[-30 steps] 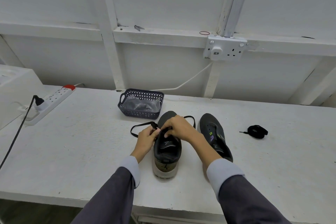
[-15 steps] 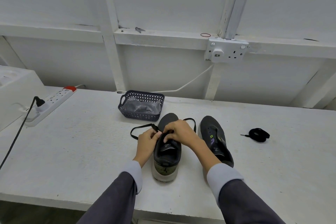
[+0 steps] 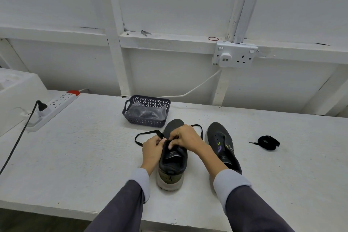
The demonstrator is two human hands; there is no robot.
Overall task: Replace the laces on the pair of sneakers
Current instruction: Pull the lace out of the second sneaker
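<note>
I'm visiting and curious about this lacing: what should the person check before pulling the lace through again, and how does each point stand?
1. The left hand pinches the lace: ok.
2. The right hand grips the sneaker at its eyelets: ok.
3. The sneaker stands upright on the table: ok.
4. The lace enters the correct eyelet: cannot tell, fingers hide it.
5. The second sneaker is laced: not ok, eyelets look empty.
6. The coiled spare lace lies beside it: ok.

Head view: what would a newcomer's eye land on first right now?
The left hand pinches a black lace while the right hand grips the upper of the sneaker at mid-table. Right of it lies the second sneaker, laceless, a coiled lace beyond it and a dark basket behind.
</note>
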